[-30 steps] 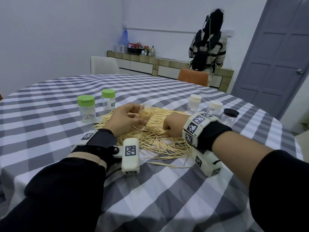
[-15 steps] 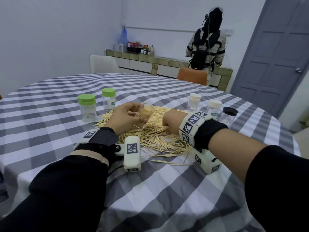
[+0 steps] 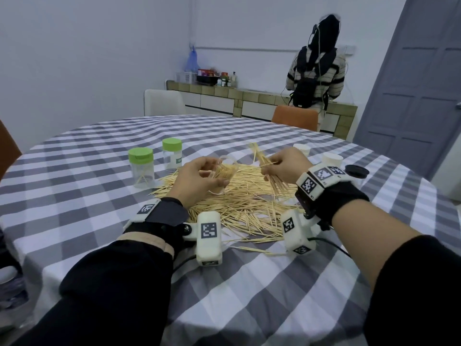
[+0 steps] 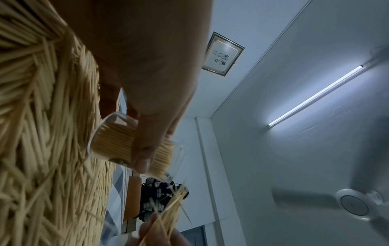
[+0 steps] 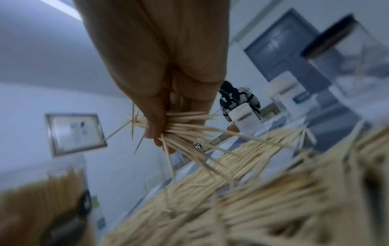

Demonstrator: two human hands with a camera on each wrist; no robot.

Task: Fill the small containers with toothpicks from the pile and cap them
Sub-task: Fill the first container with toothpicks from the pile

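R hand lifting a bunch of toothpicks toward the jar held in L hand.

L hand (image 3: 197, 179) is curled round the clear open container (image 4: 130, 143), tilted, already well packed w/ picks, held just above the pile (image 3: 239, 203). R hand (image 3: 287, 168) pinches a splayed bunch of toothpicks (image 3: 268, 171), ends fanning out, some dangling down to the pile. Risk: the bunch isn't aligned and the jar looks near full, so stray picks could catch the rim and spill or snap; the tilted jar could shed its contents too. Vs 0.5 s ago: R hand was down in the pile, now raised w/ the bunch; L hand and jar about the same. Green-capped jars (image 3: 141, 167) stand left, white-capped ones (image 3: 331, 159) right, on the checked table (image 3: 249, 295).
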